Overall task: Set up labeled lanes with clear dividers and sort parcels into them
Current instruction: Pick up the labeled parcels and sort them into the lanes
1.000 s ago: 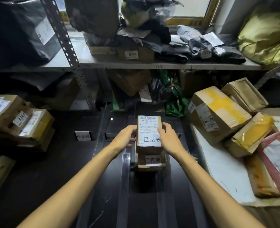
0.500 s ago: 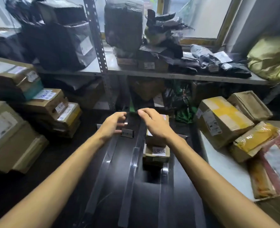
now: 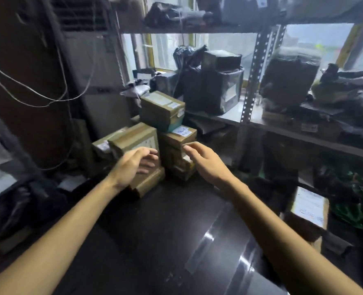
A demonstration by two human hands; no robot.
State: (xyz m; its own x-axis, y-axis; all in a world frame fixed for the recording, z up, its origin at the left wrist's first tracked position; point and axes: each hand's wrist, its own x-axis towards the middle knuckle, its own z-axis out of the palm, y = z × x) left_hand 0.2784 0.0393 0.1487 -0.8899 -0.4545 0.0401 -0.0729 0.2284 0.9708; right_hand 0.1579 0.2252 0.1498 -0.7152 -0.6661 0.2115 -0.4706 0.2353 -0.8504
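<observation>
Cardboard parcels [image 3: 177, 143] stand stacked at the far left of the dark table [image 3: 155, 231]. Head view: the left hand [image 3: 131, 165] hovers before the large parcel [image 3: 133, 139], fingers loosely curved and empty; blur hides whether they touch it. The right hand [image 3: 206, 165] is relaxed and empty, fingertips [image 3: 189, 146] just short of the stack. Half a second ago both hands hovered over a lane parcel; the view has since swung left, and a labelled parcel [image 3: 307, 206] lies well apart to the right.
</observation>
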